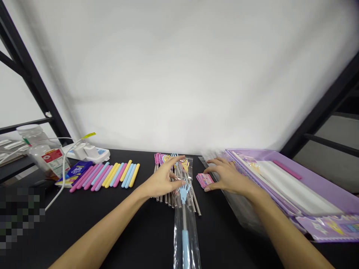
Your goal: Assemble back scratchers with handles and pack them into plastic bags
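My left hand (pixel 161 180) is over the upper end of a clear plastic bag (pixel 193 239), thumb and index finger spread apart. In the bag lies a light blue back scratcher (pixel 184 194), its hand-shaped head near my thumb and its blue handle toward me. Beneath and behind my left hand are several metal back scratcher rods (pixel 196 200) with pink, purple, yellow and blue heads, partly hidden. My right hand (pixel 226 175) has its fingers and thumb apart around the right side of a small stack of pink printed cards (pixel 204 180).
Pink, purple, yellow and blue handles (pixel 112 175) lie in a row at left. Behind them are a power strip (pixel 98 153), a white cable, a blue packet (pixel 75 172) and a clear jar (pixel 42 153). Clear bags (pixel 241 209) and a purple box (pixel 316 172) are at right.
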### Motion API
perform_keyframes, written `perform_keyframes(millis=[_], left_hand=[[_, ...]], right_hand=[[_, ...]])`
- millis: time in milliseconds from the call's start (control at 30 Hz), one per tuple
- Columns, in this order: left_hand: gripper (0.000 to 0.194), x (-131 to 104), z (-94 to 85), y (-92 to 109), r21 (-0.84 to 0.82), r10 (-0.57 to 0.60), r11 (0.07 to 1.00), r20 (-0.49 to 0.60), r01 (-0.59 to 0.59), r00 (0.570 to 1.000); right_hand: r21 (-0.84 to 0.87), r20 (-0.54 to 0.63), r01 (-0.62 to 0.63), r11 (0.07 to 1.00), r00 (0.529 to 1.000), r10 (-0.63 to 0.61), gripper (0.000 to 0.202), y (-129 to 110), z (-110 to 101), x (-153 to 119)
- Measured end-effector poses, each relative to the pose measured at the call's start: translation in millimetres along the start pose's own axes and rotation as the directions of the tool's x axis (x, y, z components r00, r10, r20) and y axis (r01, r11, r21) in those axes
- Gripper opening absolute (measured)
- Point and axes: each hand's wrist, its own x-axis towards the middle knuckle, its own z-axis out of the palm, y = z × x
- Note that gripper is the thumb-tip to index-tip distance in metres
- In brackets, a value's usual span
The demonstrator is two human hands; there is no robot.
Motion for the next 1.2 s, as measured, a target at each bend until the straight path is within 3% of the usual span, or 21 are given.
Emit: perform_keyframes(millis=[133, 333, 500, 833, 1200], left_hand=[[0.072, 0.3, 0.4, -0.5, 0.016, 0.001, 1.000, 0.008, -0.001, 1.000], [0.073, 0.8, 0.2, -1.6, 0.051, 0.006, 0.999, -0.005, -0.005, 1.000], [0.071, 0.5, 1.1, -0.6, 0.028, 0.012, 1.000, 0.018, -0.012, 1.000], [0.073, -0.7, 2.4, 0.7, 0.046, 0.020, 0.999, 0.021, -0.021, 1.000], [0.073, -1.2, 3.1, 1.7, 0.034, 0.021, 0.999, 0.011, -0.021, 1.000]], right_hand=[[0.032, -0.036, 0.008, 0.999, 0.999, -0.007, 0.060, 0.1, -0.7, 0.7], [0.013, -0.049, 0.010, 1.000, 0.999, -0.009, 0.078, 4.3, 5.4, 1.6], [0.024, -0.042, 0.009, 1.000, 0.999, -0.008, 0.072, 6.2, 8.3, 2.7], [0.004, -0.071, 0.006, 1.000, 0.997, -0.005, 0.083, 5.6, 7.6, 3.0], [0.019, -0.099, 0.018, 1.000, 0.995, -0.016, 0.066, 6.1, 4.9, 2.8]])
